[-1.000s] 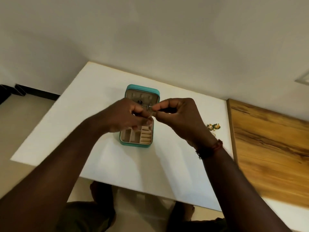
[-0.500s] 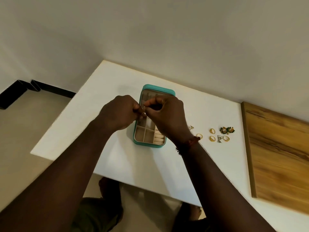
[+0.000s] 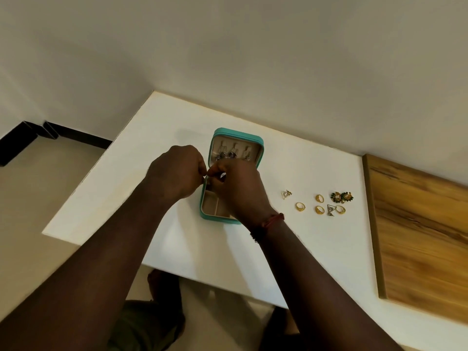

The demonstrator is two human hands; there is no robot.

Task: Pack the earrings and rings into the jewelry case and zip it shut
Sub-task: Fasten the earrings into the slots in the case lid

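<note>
Head view: the jewelry case [image 3: 236, 138] lies open on the white table [image 3: 177, 117], lid toward the wall. Three drop earrings [image 3: 233, 154] hang inside the lid. The left hand [image 3: 177, 171] and right hand [image 3: 238, 188] meet above the tray, fingers curled, fingertips pinching a small pale piece [image 3: 206, 176] whose type cannot be determined. Well right of the case lie four gold rings [image 3: 300, 206], two triangular earrings [image 3: 330, 209] and a green-and-gold floral pair [image 3: 342, 197]. A red cord [image 3: 273, 220] circles the right wrist.
</note>
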